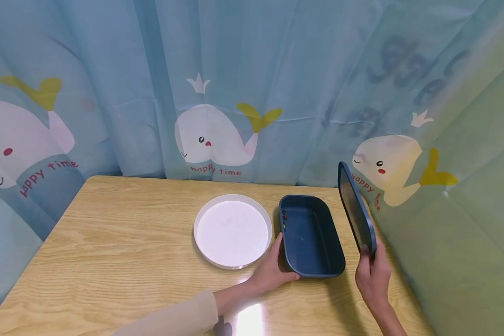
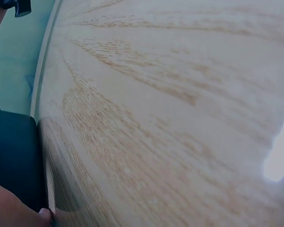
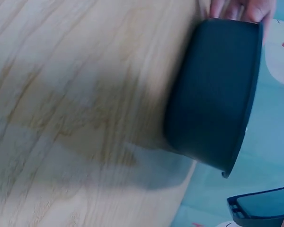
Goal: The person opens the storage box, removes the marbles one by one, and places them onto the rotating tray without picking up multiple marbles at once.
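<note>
A dark blue rectangular box (image 1: 312, 249) stands upright and uncovered on the table. My left hand (image 1: 269, 275) holds its near left corner, thumb on the near end and fingers along the left side. Inside, a few tiny dark, red and green items (image 1: 284, 216) lie by the left wall, too small to name. To the right of the box, my right hand (image 1: 374, 277) grips the near end of a dark blue lid (image 1: 357, 214), raised and tilted nearly on edge. The right wrist view shows the box's outer wall (image 3: 213, 90) and part of the lid (image 3: 262, 210).
A round white tray (image 1: 233, 233) lies just left of the box. Wooden tabletop (image 1: 122, 238) spreads out on the left. A blue curtain with whale prints (image 1: 218, 135) hangs behind the table, and a greenish one (image 1: 474, 242) runs along the right edge.
</note>
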A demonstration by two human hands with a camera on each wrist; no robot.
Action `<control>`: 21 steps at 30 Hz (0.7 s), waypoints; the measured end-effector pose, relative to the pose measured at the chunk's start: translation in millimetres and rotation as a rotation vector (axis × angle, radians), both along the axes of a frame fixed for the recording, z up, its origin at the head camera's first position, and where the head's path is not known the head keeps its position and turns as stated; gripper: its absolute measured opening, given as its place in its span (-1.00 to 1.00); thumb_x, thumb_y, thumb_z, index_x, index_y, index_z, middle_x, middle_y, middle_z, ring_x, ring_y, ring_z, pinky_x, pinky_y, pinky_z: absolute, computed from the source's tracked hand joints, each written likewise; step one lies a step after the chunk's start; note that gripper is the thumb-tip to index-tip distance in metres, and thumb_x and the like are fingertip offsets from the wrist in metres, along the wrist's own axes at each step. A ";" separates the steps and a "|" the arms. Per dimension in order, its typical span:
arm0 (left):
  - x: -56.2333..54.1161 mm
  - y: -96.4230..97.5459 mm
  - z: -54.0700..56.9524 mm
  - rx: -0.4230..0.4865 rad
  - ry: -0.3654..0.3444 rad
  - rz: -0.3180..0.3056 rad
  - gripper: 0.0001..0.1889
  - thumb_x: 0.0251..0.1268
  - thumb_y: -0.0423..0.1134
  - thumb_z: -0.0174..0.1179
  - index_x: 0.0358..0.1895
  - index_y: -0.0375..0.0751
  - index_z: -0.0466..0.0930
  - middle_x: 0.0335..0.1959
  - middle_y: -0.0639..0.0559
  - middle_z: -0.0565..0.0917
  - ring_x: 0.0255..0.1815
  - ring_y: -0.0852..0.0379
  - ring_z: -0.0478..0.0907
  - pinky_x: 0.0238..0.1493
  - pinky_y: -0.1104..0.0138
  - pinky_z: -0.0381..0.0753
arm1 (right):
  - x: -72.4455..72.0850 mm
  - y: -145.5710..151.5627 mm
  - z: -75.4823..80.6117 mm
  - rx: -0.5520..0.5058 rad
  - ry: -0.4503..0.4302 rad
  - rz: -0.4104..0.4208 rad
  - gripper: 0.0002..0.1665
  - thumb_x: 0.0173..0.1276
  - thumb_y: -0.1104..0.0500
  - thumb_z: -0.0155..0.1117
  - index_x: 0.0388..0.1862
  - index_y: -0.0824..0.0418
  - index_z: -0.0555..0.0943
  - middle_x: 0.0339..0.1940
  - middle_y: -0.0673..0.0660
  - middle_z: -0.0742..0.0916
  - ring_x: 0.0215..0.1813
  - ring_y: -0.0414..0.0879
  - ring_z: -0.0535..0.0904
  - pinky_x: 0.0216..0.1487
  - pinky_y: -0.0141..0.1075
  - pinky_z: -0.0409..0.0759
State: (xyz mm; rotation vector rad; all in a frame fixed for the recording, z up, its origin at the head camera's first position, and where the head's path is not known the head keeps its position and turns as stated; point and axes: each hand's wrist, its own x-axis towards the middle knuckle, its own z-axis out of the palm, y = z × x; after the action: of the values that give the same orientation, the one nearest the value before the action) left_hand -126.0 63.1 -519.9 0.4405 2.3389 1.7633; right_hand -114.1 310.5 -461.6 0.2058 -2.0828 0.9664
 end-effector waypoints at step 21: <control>0.0 -0.4 2.5 -0.040 -0.007 0.009 0.20 0.00 -0.10 0.55 0.61 -0.23 -0.13 0.56 -0.23 0.12 0.39 -0.17 0.35 0.32 0.16 0.40 | -6.9 13.6 7.5 -0.835 -0.073 0.193 -0.44 0.52 0.51 -0.15 0.47 0.33 0.30 0.33 0.27 0.48 0.35 -0.01 0.46 0.19 -0.38 0.51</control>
State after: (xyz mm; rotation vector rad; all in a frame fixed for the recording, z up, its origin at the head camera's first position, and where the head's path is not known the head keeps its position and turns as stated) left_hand -126.0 62.7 -517.4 0.4173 2.3706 1.7156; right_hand -121.0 324.1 -454.1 -0.0694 -1.5700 1.8847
